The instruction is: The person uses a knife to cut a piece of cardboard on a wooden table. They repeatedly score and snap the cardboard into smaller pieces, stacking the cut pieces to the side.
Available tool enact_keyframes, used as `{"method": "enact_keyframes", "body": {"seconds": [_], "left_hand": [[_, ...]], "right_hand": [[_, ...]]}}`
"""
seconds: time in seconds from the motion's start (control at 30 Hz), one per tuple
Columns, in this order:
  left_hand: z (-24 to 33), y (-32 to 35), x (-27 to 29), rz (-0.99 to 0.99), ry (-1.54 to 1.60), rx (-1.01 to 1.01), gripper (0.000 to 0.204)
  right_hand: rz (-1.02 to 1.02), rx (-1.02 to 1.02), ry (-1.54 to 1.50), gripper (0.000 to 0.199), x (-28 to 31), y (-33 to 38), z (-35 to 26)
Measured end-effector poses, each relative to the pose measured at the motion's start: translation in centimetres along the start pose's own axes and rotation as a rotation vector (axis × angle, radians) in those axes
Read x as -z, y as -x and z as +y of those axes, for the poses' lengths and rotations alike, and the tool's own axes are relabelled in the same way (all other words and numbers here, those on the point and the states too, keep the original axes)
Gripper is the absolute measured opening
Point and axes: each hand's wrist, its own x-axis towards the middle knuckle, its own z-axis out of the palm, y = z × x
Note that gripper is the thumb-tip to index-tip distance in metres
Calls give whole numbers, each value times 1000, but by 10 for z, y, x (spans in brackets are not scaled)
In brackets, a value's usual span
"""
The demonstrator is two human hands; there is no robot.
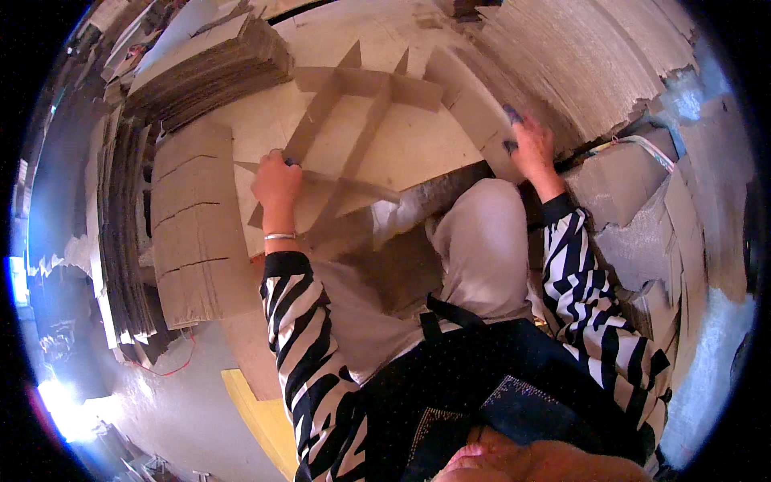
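Note:
A grid-shaped cardboard divider [365, 83] of interlocked brown strips stands on the pale work board [422, 140] in front of me. My left hand [277, 186] is closed on its near left corner, where two strips cross. To the right, my right hand [533, 149] grips a separate flat cardboard strip [470, 100] near its close end. That strip slants away from me beside the divider. Dark covers show on the fingertips of the right hand, and a dark patch shows at the left hand's finger. The left palm is hidden.
Slotted cardboard sheets [194, 233] stand at my left, with another cardboard stack [217, 71] beyond them. A large fanned stack of cardboard strips [574, 68] fills the upper right. My knee [486, 233] is close below the board's edge. A yellow piece [257, 418] lies at lower left.

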Motion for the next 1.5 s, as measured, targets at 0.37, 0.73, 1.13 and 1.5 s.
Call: {"method": "enact_keyframes", "body": {"seconds": [0.37,0.73,1.13,1.5], "left_hand": [[7,-10,-15,75,102,-167,44],[-6,-7,-15,35,122,-142,49],[-9,-6,-10,38,58,-113,43],[4,-5,-7,27,10,-8,40]], "right_hand": [[-135,329,-1069,31,45,-94,-162],[201,83,-867,30,31,-122,-149],[-75,499,-523,31,36,-79,-181],[19,591,-400,33,19,-44,-208]]}}
